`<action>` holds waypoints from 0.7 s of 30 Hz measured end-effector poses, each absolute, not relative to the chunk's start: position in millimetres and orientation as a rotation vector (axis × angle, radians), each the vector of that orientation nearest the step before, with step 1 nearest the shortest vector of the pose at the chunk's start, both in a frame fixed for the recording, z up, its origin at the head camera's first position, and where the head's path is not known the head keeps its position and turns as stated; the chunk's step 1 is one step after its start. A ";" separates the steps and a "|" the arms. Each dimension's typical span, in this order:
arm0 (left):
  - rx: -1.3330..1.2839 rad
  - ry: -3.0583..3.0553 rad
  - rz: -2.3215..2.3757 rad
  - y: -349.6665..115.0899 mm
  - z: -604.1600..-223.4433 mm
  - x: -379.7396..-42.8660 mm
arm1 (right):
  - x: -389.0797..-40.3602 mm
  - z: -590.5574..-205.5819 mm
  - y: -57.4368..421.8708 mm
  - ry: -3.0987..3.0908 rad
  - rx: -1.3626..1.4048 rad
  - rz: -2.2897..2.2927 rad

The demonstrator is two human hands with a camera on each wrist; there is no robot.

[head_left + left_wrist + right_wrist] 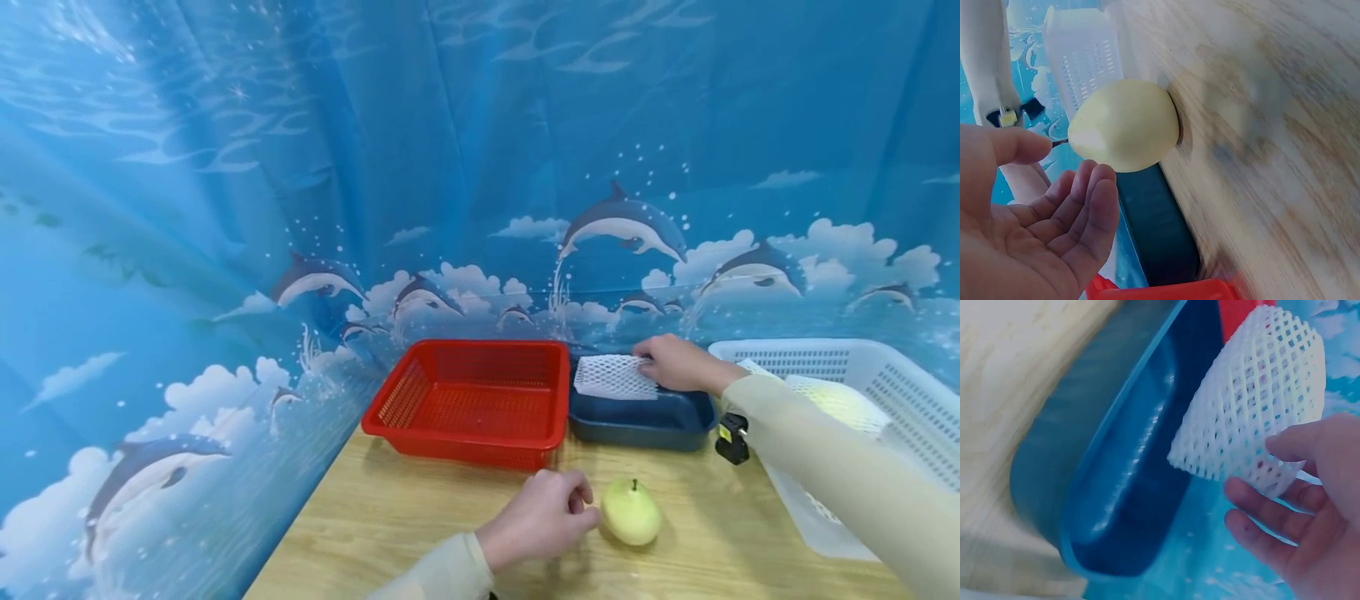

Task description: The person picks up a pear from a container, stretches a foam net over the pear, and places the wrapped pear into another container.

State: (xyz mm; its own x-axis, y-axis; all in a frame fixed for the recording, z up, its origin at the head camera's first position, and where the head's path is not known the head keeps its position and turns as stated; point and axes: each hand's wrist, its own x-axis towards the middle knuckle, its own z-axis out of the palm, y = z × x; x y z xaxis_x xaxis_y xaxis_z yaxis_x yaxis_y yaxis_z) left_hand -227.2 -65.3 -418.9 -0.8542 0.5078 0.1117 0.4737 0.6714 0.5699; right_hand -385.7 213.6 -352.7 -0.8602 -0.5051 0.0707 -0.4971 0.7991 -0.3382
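Note:
A white foam net sleeve point(617, 377) hangs over the dark blue tub point(643, 418), and my right hand point(678, 363) pinches it by one end. In the right wrist view the sleeve point(1254, 394) looks flattened, with the thumb on its near face. A yellow-green pear point(632, 512) stands on the table, stem up. Just left of it is my left hand point(542, 517), fingers loosely bent and holding nothing. In the left wrist view a gap shows between the fingertips and the pear point(1125, 125); the thumb tip appears close to the stem.
A red basket point(468, 448) stands left of the tub on the wooden table point(390, 508). At the right, a white basket point(817, 525) holds a pear in a foam net point(840, 404), partly covered by my right sleeve. A blue dolphin-print curtain point(480, 167) hangs behind.

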 end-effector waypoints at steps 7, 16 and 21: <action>0.766 2.886 1.252 -70.2 -415.4 -234.5 | -336.2 -334.3 216.0 3.073 -0.959 -0.625; 0.770 2.897 1.681 -68.1 -398.4 -244.5 | -269.7 -324.5 204.4 2.987 -1.048 -0.922; 0.768 2.629 1.687 -61.6 -390.3 -247.7 | -246.2 -330.9 197.9 2.873 -1.095 -1.080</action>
State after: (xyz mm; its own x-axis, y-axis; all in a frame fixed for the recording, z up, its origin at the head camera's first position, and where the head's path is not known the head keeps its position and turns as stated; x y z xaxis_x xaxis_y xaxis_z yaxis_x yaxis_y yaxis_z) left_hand -247.7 -61.6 -390.3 -0.8834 0.3507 0.3109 0.4288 0.3369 0.8382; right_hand -246.2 197.9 -330.9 -0.7681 -0.5518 0.3250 -0.6292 0.5559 -0.5432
